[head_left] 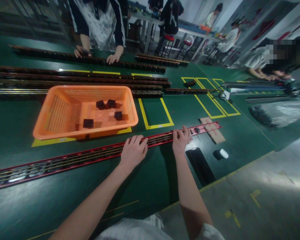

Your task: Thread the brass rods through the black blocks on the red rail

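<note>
A long, narrow red rail (85,155) with several brass-coloured strips inside lies slantwise across the green table in front of me. My left hand (133,151) is closed over its middle, the fingers curled on the far edge. Further right, my right hand (181,140) grips the same rail with thumb and fingers close together. Past that hand, the rail's pinkish end rests on a small cardboard piece (216,133). Whatever lies directly under my fingers is hidden.
Behind the rail stands an orange basket (134,113) with several black blocks (88,123). A black phone (200,166) and a white oval object (224,153) lie near the table's front edge. Dark rails (102,78) lie further back. Opposite, a person's hands (115,56) touch another rail.
</note>
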`<state>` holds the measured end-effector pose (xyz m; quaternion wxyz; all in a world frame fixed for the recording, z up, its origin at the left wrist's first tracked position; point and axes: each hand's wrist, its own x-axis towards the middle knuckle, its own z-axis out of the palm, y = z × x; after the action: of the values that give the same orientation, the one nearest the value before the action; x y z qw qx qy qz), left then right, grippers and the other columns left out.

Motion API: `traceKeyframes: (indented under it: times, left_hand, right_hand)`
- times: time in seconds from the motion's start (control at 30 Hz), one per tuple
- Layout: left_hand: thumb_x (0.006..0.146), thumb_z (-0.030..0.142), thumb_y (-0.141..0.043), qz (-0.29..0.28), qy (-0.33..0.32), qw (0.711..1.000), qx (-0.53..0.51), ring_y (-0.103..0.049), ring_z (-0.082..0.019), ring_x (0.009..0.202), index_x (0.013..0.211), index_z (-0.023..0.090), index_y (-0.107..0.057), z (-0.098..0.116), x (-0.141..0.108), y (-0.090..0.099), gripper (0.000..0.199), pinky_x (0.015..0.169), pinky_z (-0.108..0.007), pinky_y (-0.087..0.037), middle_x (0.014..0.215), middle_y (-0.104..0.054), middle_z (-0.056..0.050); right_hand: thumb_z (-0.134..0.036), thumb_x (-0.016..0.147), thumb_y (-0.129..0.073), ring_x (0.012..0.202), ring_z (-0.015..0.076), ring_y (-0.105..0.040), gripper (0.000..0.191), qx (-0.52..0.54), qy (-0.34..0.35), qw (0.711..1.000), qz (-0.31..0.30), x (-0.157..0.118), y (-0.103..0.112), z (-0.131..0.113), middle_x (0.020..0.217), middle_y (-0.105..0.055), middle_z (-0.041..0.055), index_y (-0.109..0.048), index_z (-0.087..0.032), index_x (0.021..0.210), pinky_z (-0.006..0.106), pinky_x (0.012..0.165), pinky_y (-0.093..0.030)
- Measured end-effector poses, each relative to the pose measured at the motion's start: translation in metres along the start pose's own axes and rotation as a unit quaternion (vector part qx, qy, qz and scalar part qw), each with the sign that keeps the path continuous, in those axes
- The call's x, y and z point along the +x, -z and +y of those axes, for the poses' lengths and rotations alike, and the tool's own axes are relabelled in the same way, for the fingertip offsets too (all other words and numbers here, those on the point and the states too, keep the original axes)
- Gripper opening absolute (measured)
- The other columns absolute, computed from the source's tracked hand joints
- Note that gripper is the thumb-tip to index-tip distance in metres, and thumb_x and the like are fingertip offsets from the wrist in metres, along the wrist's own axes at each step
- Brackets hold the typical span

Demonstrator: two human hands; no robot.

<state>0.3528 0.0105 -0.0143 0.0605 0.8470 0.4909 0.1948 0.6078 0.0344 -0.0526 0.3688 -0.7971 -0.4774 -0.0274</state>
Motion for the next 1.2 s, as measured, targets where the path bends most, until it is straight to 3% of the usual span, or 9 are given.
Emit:
traceKeyframes:
  times: [0.37,0.67,0.9,1.2]
  left_hand:
    - [0.099,0.027,-0.042,-0.032,0.009,0.999,0.002,-0.054,-0.027,0.114,0.118,0.020,-0.061,0.0043,0.0068,0.0081,0.028,0.093,-0.044,-0.043,0.127,-0.062,-0.011]
    - [0.099,0.027,-0.041,-0.031,0.009,0.999,-0.005,-0.056,-0.027,0.111,0.117,0.017,-0.060,0.0034,0.0057,0.0047,0.028,0.091,-0.044,-0.044,0.125,-0.063,-0.012]
    - [0.096,0.029,-0.048,-0.007,0.057,0.998,-0.032,-0.059,-0.025,0.105,0.110,0.020,-0.061,0.0035,0.0041,0.0020,0.021,0.090,-0.041,-0.047,0.116,-0.066,-0.010]
    - [0.096,0.029,-0.047,-0.008,0.042,0.999,-0.030,-0.058,-0.025,0.104,0.109,0.020,-0.062,0.0028,0.0037,0.0035,0.021,0.090,-0.041,-0.047,0.116,-0.066,-0.010]
  right_hand:
    - [-0.040,0.091,-0.048,0.144,0.0339,-0.030,0.026,0.004,0.002,1.000,-0.003,0.0009,-0.0028,0.0027,0.144,-0.054,0.0082,-0.068,-0.024,0.087,0.073,0.114,-0.010]
    - [-0.042,0.090,-0.050,0.140,0.0332,-0.034,0.026,0.014,0.008,1.000,-0.002,0.0012,-0.0020,0.0036,0.143,-0.055,0.0084,-0.068,-0.024,0.087,0.070,0.114,-0.014]
    - [-0.041,0.090,-0.050,0.137,0.0332,-0.037,0.026,0.012,0.024,1.000,0.006,0.0006,-0.0016,0.0040,0.141,-0.056,0.0088,-0.070,-0.025,0.089,0.067,0.113,-0.017]
    - [-0.042,0.089,-0.053,0.136,0.0332,-0.038,0.025,0.023,0.015,1.000,-0.003,0.0013,0.0023,0.0006,0.141,-0.056,0.0089,-0.070,-0.024,0.086,0.066,0.113,-0.018]
